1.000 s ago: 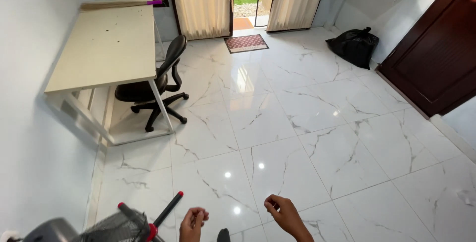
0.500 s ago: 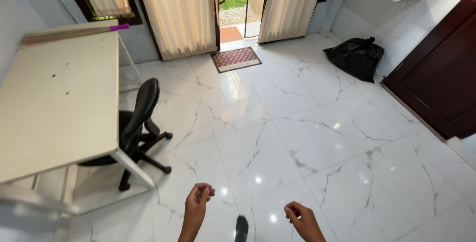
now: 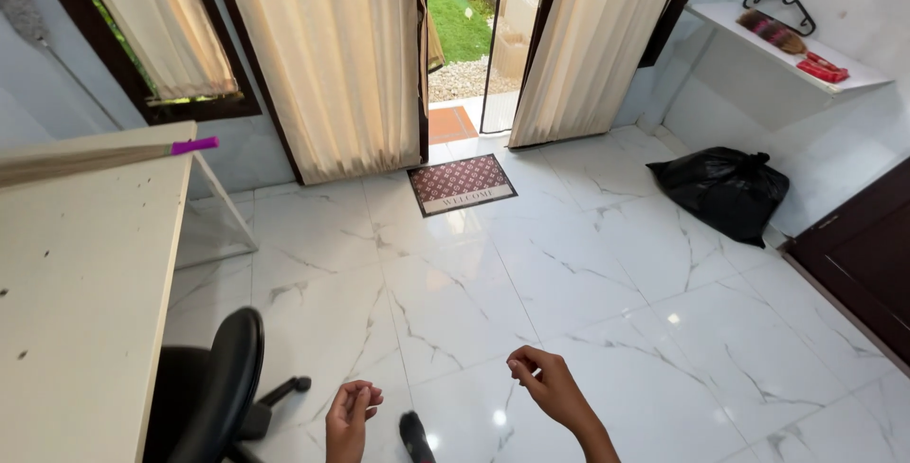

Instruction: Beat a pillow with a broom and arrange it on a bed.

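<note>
Left hand: the left hand (image 3: 349,417) hangs low in the view with its fingers curled loosely toward the palm, grasping nothing.
Right hand: the right hand (image 3: 546,385) is raised a little higher, its fingers bent in and the thumb meeting the fingertips, with nothing visible between them.
Dark object: a small dark rounded thing (image 3: 414,435) shows between the 2 hands, just right of the left hand and below it; what it is cannot be told.
Chair: a black office chair (image 3: 216,392) stands just left of the left hand, its backrest near the wrist and 1 castor leg reaching toward the hand.
Desk: a pale desk (image 3: 76,292) lies further left of the chair, with a broom (image 3: 104,157) with a purple band on its far end.
Floor: white marbled floor tiles (image 3: 493,273) spread ahead of both hands.
Doormat: a patterned doormat (image 3: 462,182) lies well ahead of the hands, at the open doorway (image 3: 464,27) between cream curtains (image 3: 332,55).
Bag: a black rubbish bag (image 3: 722,190) sits well ahead and right of the right hand, under a white shelf (image 3: 782,46).
</note>
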